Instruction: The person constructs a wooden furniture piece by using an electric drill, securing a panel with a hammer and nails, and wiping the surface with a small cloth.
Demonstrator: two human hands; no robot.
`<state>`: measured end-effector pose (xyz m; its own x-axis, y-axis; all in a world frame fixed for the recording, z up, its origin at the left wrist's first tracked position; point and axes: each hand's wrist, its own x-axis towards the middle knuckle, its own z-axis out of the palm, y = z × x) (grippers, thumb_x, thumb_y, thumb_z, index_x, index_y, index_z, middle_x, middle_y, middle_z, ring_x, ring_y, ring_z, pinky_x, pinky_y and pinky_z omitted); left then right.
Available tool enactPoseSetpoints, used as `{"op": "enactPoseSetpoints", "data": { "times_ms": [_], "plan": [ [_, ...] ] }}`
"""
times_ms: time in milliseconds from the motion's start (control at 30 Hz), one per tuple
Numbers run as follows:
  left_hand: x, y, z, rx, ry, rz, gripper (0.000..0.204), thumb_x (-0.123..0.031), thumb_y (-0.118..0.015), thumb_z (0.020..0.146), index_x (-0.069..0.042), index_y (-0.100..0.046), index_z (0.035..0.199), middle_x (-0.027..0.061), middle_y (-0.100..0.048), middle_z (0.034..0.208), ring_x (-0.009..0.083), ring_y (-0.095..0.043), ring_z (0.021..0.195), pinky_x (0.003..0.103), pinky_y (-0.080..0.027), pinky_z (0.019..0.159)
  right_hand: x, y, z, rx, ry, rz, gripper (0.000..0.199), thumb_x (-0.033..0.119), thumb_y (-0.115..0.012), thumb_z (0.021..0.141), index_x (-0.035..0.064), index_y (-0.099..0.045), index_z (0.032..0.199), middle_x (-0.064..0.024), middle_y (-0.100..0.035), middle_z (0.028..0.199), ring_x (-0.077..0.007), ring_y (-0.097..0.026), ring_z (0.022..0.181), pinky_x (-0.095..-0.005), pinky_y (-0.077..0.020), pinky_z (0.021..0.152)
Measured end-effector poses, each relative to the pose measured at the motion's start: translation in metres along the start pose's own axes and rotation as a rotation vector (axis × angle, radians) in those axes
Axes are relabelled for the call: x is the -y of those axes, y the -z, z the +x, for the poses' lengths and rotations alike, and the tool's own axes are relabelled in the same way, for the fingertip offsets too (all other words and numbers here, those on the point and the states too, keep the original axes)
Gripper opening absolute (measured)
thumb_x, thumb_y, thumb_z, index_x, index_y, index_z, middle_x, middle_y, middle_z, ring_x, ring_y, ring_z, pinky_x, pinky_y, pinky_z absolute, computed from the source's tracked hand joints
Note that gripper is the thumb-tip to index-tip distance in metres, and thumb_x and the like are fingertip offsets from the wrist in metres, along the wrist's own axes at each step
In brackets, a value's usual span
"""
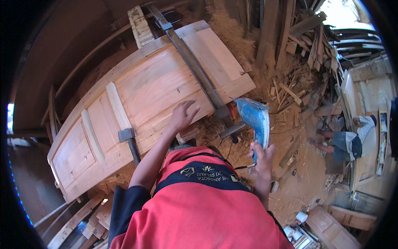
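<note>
A large panelled wooden door (145, 91) lies flat in front of me, held by a long dark metal bar clamp (195, 66) running across it. My left hand (183, 115) rests with spread fingers on the door's near edge, close to the clamp's lower jaw. My right hand (262, 154) grips the handle of a blue electric power tool (255, 117), held off the door's right corner, its cord trailing toward my body.
A second clamp head (126, 135) sits on the door's near edge. Wood scraps and offcuts (298, 83) are piled to the right. Another person (352, 141) crouches on the sawdust floor at far right. White cups (296, 226) stand lower right.
</note>
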<state>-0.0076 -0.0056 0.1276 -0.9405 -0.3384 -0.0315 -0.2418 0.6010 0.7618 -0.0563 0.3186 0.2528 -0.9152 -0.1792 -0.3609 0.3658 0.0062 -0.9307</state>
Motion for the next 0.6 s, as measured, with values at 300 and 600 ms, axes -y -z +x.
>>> {"op": "enactPoseSetpoints", "data": {
  "times_ms": [300, 600],
  "plan": [
    [-0.131, -0.007, 0.197, 0.499, -0.475, -0.735, 0.058, -0.052, -0.054, 0.098, -0.002, -0.065, 0.126, 0.0181, -0.068, 0.118, 0.0266, -0.064, 0.109, 0.038, -0.049, 0.094, 0.067, -0.066, 0.086, 0.156, -0.074, -0.367, 0.018, 0.013, -0.072, 0.081, 0.0006, -0.06, 0.085, -0.0013, -0.058, 0.065, -0.0081, -0.052, 0.048, -0.0247, -0.0415, 0.043],
    [-0.114, -0.04, 0.235, 0.598, -0.523, -0.85, 0.048, -0.043, -0.058, 0.098, 0.001, -0.069, 0.111, 0.0119, -0.07, 0.097, 0.0177, -0.066, 0.09, 0.032, -0.053, 0.081, 0.089, -0.089, 0.127, 0.165, -0.159, -0.331, 0.021, 0.017, -0.073, 0.081, 0.0006, -0.061, 0.082, -0.002, -0.057, 0.062, -0.0091, -0.052, 0.046, -0.0264, -0.0395, 0.041]
  ]
}}
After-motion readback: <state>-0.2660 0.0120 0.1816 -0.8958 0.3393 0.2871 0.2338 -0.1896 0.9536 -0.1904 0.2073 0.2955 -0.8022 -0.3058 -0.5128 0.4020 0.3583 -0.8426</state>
